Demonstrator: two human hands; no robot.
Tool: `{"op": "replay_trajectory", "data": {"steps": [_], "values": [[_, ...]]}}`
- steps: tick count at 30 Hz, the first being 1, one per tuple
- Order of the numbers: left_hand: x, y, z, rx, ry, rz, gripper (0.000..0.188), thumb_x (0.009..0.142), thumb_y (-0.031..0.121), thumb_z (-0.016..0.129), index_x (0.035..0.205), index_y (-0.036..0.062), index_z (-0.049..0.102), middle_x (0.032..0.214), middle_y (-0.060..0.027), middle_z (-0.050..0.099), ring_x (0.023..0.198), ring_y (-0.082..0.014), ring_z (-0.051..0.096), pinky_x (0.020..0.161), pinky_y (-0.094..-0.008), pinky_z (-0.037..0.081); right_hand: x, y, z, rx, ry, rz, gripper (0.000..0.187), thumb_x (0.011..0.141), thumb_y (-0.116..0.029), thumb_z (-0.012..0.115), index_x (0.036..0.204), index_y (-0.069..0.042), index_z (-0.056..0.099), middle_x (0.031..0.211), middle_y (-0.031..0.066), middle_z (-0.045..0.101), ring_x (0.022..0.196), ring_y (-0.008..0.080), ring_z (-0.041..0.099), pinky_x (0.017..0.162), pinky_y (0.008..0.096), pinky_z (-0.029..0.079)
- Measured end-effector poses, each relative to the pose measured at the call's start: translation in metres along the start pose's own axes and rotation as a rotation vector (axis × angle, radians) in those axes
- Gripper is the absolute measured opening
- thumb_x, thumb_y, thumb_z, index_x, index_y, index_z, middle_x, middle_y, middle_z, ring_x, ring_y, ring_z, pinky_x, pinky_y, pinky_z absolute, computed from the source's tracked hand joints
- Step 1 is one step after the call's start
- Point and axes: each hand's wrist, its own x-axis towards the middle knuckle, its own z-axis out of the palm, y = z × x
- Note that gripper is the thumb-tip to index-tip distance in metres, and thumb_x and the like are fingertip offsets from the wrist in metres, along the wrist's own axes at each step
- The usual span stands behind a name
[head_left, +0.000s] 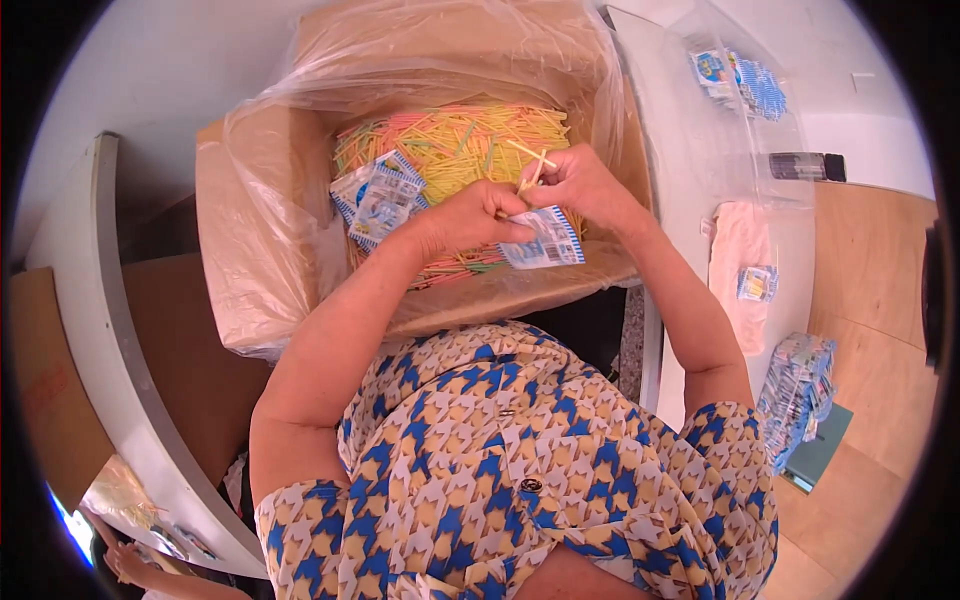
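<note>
My left hand (465, 217) is closed on a small clear packet (550, 242) with a blue-and-white striped edge. Right beside it, my right hand (590, 188) pinches a few thin yellow sticks (532, 154) close to the packet's upper end. My fingers hide the packet's mouth. Both hands are over a cardboard box (255, 215) lined with clear plastic. Inside it lie many loose yellow, pink and green sticks (460, 150). Several flat packets (385, 207) of the same kind rest on the sticks, left of my hands.
On the white table to the right, a pink cloth (738, 245) bears a filled packet (757, 284). A clear bag of packets (745, 85), a dark object (808, 167) and a packet stack (798, 392) are also there. Another person's hand (127, 562) shows at lower left.
</note>
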Motion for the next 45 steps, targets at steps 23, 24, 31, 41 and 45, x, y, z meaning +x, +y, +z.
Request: {"op": "replay_trajectory", "data": {"steps": [23,24,31,41,45], "values": [[0.0,0.024,-0.008,0.007,0.25,-0.157,0.008,0.081,0.004,0.066,0.087,-0.0003,0.068,0.077,-0.0022,0.066,0.072,-0.0063,0.057,0.065,-0.0228,0.046,-0.007,-0.003,0.024,0.427,0.154,-0.073,0.035,0.093,-0.027,0.052,0.116,-0.002,0.06,0.089,0.0021,0.055,0.085,0.0074,0.053,0.071,0.0242,0.044],[0.0,0.025,-0.009,0.007,0.25,-0.156,0.008,0.081,0.004,0.066,0.087,-0.0003,0.068,0.077,-0.0022,0.066,0.072,-0.0063,0.057,0.065,-0.0228,0.046,-0.005,-0.001,0.023,0.427,0.155,-0.073,0.035,0.093,-0.027,0.052,0.116,-0.002,0.06,0.089,0.0021,0.055,0.085,0.0074,0.053,0.071,0.0242,0.044],[-0.006,0.019,-0.006,0.185,0.181,-0.087,0.008,0.082,0.006,0.066,0.086,-0.0003,0.068,0.077,-0.0006,0.065,0.074,-0.0066,0.055,0.068,-0.0248,0.046,0.01,-0.024,0.032,-0.307,0.348,-0.326,0.032,0.084,-0.031,0.064,0.073,-0.002,0.054,0.058,0.0053,0.049,0.054,0.0123,0.046,0.052,0.0302,0.041],[-0.031,0.027,-0.02,-0.2,0.43,-0.244,0.018,0.09,0.013,0.059,0.1,0.0001,0.066,0.087,0.0012,0.065,0.082,-0.0044,0.056,0.076,-0.0233,0.047,0.005,0.011,0.022,-0.663,0.159,-0.131,0.024,0.078,-0.023,0.058,0.068,-0.001,0.057,0.064,0.018,0.058,0.06,0.0338,0.058,0.056,0.0424,0.045],[-0.03,0.023,-0.011,-0.147,0.4,-0.202,0.019,0.089,0.013,0.06,0.1,-0.0011,0.066,0.087,0.0005,0.066,0.08,-0.0041,0.057,0.073,-0.0225,0.047,-0.026,0.012,0.028,-0.801,-0.096,-0.163,0.018,0.076,-0.02,0.058,0.068,-0.003,0.059,0.064,0.0177,0.059,0.062,0.0355,0.058,0.058,0.0438,0.045]]}}
